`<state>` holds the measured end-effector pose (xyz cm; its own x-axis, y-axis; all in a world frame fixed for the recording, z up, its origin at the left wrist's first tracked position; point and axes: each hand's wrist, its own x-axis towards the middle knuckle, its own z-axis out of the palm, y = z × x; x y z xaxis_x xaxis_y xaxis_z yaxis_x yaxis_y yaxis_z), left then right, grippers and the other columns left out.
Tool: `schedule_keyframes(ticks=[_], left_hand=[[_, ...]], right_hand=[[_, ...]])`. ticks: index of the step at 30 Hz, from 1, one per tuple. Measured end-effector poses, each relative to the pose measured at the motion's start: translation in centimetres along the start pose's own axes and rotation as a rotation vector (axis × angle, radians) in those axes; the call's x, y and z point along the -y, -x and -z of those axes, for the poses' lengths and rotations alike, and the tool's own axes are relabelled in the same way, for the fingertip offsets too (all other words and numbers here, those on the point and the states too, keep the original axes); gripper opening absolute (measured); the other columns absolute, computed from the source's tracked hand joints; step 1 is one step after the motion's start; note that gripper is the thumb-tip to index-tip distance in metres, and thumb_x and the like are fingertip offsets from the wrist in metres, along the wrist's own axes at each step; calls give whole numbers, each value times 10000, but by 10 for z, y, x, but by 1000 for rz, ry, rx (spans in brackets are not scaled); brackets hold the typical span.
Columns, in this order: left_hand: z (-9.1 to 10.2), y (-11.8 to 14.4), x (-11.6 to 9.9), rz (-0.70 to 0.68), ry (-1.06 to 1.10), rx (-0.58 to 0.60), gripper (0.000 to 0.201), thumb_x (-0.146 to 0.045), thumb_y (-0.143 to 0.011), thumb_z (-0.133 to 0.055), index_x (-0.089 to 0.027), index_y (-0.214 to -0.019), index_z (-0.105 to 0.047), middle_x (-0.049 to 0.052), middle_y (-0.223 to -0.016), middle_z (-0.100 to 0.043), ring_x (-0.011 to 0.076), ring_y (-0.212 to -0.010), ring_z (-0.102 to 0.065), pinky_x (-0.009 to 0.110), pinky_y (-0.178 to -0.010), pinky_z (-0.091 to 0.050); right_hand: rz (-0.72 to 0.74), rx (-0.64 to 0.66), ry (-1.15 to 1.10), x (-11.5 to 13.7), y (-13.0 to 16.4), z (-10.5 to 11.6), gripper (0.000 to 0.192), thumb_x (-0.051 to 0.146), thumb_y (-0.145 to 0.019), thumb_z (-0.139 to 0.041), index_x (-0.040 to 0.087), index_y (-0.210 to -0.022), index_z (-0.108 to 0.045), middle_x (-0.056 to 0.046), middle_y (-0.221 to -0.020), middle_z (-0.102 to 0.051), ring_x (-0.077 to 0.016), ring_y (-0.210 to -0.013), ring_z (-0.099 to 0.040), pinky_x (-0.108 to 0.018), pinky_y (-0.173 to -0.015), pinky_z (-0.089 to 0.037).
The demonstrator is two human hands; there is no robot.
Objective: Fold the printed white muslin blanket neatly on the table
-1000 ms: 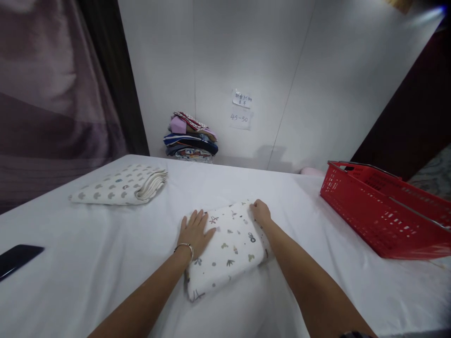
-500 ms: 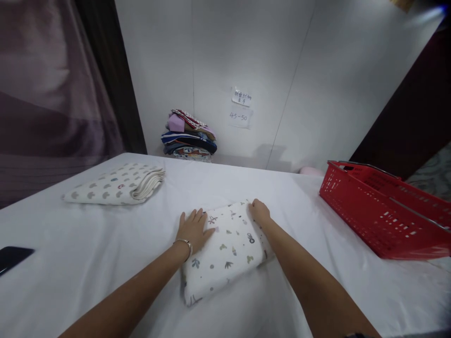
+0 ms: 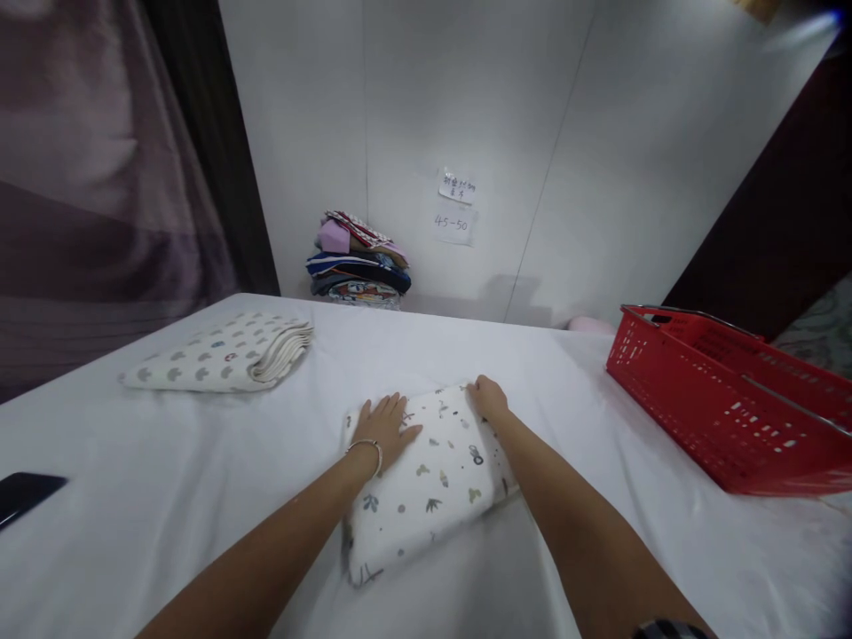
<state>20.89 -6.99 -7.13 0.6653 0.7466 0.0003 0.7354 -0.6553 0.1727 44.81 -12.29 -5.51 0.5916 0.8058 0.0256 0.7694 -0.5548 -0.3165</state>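
Our left hand [image 3: 384, 428] flat, open on folded printed cloth [image 3: 426, 484] | right hand [image 3: 489, 399] curled gripping its far edge | fold looks finished; stacking remains.

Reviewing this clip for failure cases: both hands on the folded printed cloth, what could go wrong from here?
1. The left hand lies flat on the folded printed cloth and the right hand only grips its far corner; a push could skew the fold.
2. The white table cover already shows creases; sliding the cloth may bunch it up.
3. A dark phone lies at the table's left edge; dragging the cover could perhaps tip it off.
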Motion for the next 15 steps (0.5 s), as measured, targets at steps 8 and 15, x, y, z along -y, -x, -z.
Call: schedule_keyframes(ticks=[8,15], left_hand=[[2,3,-1,6,27,-36,696,-608,-812,-184,-192,-1360,-286,61,-1418,-286,229,-1305,-227,456,-1068,-96],[-1,6,-1,-17,18,-77,663,-578,-825,-195,-193,-1355,-296,64,-1408,-308,229,-1297,-241,452,-1060,-117]], right_hand=[[-20,25,-12,-1,0,0,303,420,-867,-342,198,-959,-526,-63,-906,-617,-174,-818,-562,-240,-621,-354],[40,42,-11,3,-4,1,309,395,-866,-365,190,-950,-580,-62,-992,-616,-176,-940,-550,-230,-689,-378]])
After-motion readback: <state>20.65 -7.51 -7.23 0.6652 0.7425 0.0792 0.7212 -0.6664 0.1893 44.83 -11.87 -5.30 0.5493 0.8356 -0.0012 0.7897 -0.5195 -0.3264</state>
